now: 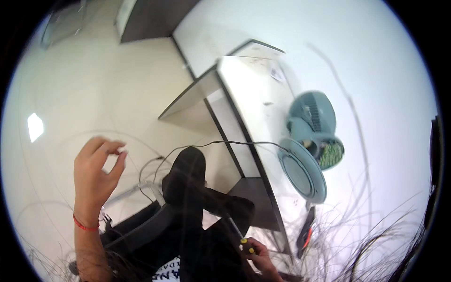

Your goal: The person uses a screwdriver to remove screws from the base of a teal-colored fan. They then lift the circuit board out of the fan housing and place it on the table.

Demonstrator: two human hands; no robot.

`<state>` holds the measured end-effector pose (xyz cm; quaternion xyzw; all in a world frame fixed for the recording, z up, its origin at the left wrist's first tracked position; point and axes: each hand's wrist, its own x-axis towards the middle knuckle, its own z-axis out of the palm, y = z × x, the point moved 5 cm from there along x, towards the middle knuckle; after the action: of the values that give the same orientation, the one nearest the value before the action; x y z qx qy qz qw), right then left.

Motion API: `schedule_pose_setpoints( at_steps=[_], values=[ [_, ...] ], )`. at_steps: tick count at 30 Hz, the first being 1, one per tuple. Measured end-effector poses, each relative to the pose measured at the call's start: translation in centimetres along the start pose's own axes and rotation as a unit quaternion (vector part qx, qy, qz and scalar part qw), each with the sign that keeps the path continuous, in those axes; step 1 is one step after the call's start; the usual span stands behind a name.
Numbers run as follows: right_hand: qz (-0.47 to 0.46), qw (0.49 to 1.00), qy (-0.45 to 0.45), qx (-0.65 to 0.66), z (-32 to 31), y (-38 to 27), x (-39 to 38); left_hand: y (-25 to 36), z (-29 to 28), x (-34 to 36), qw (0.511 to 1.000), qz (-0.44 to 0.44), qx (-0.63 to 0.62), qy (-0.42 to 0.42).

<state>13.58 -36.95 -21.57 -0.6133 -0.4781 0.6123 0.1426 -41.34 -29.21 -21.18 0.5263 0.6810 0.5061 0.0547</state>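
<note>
My left hand (96,171), a red cord around its wrist, is raised over the floor at the left. Its thumb and index fingertip come together in a ring; whether something tiny is between them is too blurred to tell. Low in the view, my right hand (260,259) grips a screwdriver (244,241) with a yellow-and-dark handle, its metal shaft pointing up and left over my dark-clothed leg. On the white desk (251,89) to the right lies a blue-green appliance (307,117) with a slotted housing and green strands showing inside. A round blue-green base (300,176) tilts beside it.
A dark cable (221,142) runs from the round base over the desk edge and down toward the floor. A black tool with a red stripe (306,233) lies on the desk below the base. Dark-edged panels (192,96) stand beyond my knees. Another dark furniture piece (150,21) is farther off.
</note>
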Motion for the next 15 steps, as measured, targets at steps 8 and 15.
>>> schedule_pose_setpoints(
  at_steps=[8, 15],
  values=[
    [-0.316, 0.906, 0.272, -0.068, -2.8, 3.7, -6.7, 5.0, 7.3, -3.8, 0.982, 0.173, 0.029, -0.065],
    [-0.364, 0.787, 0.497, 0.036, -9.6, 6.2, -9.1, 31.0, 21.2, -11.2, 0.875, 0.327, -0.152, -0.324]
  ],
)
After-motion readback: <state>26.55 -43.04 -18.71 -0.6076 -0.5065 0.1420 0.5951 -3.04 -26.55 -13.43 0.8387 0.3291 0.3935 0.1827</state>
